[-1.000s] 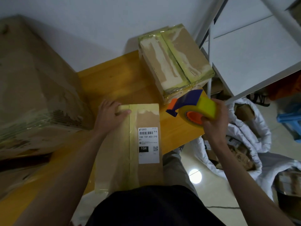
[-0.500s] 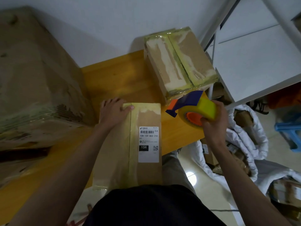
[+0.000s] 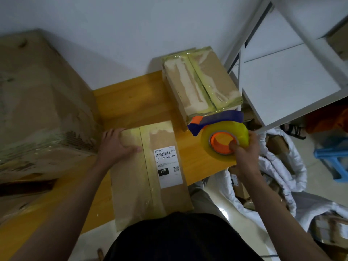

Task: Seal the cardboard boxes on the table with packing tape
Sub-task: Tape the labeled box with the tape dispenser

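While your left hand (image 3: 114,147) presses flat on the far end of the box (image 3: 148,172) at the table's (image 3: 130,98) near edge, keep it pinned. Your right hand (image 3: 244,153) grips the tape roll (image 3: 225,140) beside it; start over the far edge. Yellowish tape already covers the centre seam, beside a white label (image 3: 168,166).

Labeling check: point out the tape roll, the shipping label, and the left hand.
tape roll (image 3: 243,133), head view, yellow outer band
shipping label (image 3: 168,166), head view, middle of the white sticker
left hand (image 3: 114,147), head view, back of the hand
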The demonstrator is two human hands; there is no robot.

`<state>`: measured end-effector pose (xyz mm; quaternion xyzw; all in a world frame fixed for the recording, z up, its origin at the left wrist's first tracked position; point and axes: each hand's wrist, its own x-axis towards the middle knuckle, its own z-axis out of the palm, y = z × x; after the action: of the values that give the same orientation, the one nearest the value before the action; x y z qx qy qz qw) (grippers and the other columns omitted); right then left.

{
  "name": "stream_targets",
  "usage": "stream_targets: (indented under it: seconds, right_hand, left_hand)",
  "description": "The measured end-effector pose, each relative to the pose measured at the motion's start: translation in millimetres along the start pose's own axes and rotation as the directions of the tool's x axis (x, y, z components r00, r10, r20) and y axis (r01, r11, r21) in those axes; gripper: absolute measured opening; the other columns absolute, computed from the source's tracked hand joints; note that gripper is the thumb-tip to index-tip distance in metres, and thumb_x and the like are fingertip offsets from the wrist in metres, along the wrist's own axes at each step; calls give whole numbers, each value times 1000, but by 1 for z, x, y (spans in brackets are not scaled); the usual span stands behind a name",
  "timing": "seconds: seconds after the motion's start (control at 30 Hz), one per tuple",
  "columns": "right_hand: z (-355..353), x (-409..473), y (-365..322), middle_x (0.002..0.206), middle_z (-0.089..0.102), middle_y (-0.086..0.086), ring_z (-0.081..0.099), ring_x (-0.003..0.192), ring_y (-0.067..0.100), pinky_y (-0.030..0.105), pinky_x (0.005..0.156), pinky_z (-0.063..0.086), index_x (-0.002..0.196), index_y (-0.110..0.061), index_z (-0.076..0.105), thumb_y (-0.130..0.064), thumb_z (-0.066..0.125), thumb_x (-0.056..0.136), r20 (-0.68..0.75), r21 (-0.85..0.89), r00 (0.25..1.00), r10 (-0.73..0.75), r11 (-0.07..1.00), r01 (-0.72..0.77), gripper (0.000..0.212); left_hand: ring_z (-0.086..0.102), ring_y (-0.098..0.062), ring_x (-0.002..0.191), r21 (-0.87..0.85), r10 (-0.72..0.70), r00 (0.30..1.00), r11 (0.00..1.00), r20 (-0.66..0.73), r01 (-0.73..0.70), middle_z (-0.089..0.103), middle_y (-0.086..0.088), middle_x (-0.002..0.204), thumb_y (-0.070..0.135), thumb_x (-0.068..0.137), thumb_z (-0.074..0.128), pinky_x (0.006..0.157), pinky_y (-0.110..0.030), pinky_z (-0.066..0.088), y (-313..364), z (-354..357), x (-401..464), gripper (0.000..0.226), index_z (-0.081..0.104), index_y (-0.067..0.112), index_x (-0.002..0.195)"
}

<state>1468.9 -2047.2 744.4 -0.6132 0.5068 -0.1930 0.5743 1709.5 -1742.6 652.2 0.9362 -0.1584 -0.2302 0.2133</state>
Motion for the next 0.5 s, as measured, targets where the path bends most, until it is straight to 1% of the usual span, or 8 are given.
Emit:
stream_targets:
  seconds: [0.03,0.1,0.13,0.2,0.3,0.37,0.47,0.5]
  right_hand:
    - [-1,1,-1,97,64,-3,64,84,11,18,60,53,135,-9,49,9,60,91,13,44,999,44,998,-45,49]
    - [-2,4,-2,103,69,5,68,96,24,30,69,55,134,-9,54,8,61,91,47,121,990,137,983,-141,47]
    - [-2,6,-2,105,70,6,68,99,28,34,70,55,133,-10,55,8,61,90,70,156,981,183,969,-192,46]
    - [-3,8,-4,107,70,7,68,99,28,36,69,55,130,-13,57,7,62,90,134,197,957,259,939,-282,46]
    - [-2,9,-3,116,70,12,68,106,32,42,74,57,129,-14,60,6,65,88,229,203,917,327,905,-373,46]
    - [-2,7,-1,115,70,14,68,102,29,44,77,58,121,-15,64,11,63,86,266,204,890,372,880,-429,43]
    - [-3,-2,6,105,68,11,66,99,30,59,98,52,112,-11,66,16,60,85,298,182,846,442,844,-504,38]
    - [-3,-6,10,101,67,9,65,97,30,61,101,49,110,-8,65,16,59,85,303,173,838,453,839,-516,36]
  left_hand:
    - [30,-27,135,-31,-16,1000,999,-10,16,45,-3,135,82,43,68,106,-47,37,3,0,0,115,46,22,140]
    - [29,-25,135,-92,-48,998,995,-41,44,43,-2,132,79,43,68,106,-46,35,7,0,0,112,47,22,137]
    - [29,-24,134,-121,-58,997,991,-57,51,43,-2,131,79,43,68,105,-45,35,10,0,1,111,47,21,136]
    - [31,-24,131,-170,-73,993,984,-95,56,41,-2,129,74,45,73,105,-42,35,14,1,6,108,48,19,135]
    - [34,-26,130,-209,-95,982,976,-165,59,42,-2,125,59,55,89,107,-42,35,18,3,15,96,50,15,132]
    - [33,-26,132,-217,-118,976,973,-183,77,43,-2,127,57,59,89,110,-44,35,21,3,20,93,49,15,131]
    - [30,-27,137,-218,-175,968,967,-177,135,43,-5,135,61,61,84,112,-46,34,26,2,25,94,45,17,135]
    - [30,-28,139,-191,-195,965,968,-176,161,43,-6,139,64,62,82,113,-47,32,28,1,25,96,44,17,137]
